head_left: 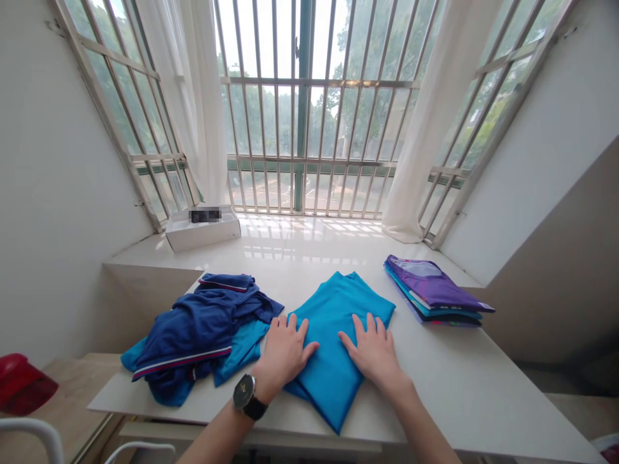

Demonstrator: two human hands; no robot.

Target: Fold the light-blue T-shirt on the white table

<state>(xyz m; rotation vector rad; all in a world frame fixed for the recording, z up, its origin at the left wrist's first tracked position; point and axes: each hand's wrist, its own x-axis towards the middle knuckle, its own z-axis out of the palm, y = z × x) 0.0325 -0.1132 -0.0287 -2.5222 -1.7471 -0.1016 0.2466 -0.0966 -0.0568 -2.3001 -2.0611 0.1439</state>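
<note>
Room: bright white-walled corner, with a barred window (304, 116) across the far side, trees and a paved area beyond, and sheer white curtains (425, 129) gathered at both sides.

Sill: a pale glossy stone sill (309, 241) runs under the window, with a white box (203, 235) at its left end, its label blurred.

Tabletop: a white tabletop (449, 386) reaches out from the sill toward the person.

Garment: a folded turquoise garment (331, 377) lies at the middle of the tabletop, between the two piles.

Long axis: it runs roughly away from the person, leaning slightly right toward the window; the lower corner points at the person, near the tabletop's front edge.

Left hand: the left hand (285, 351) lies on the garment's left side, a black-strapped wristwatch (246, 396) on its wrist.

Right hand: the right hand (372, 351) lies on the garment's right side, well apart from the left.

Grip: both hands are open, palms down and fingers spread, pressing flat on the cloth; neither pinches it.

Left of the hands: a rumpled heap of navy and turquoise clothes (200, 332), just beside the left hand.

Right of the garment: a neat stack of folded purple and teal garments (435, 293), near the tabletop's far edge.
</note>
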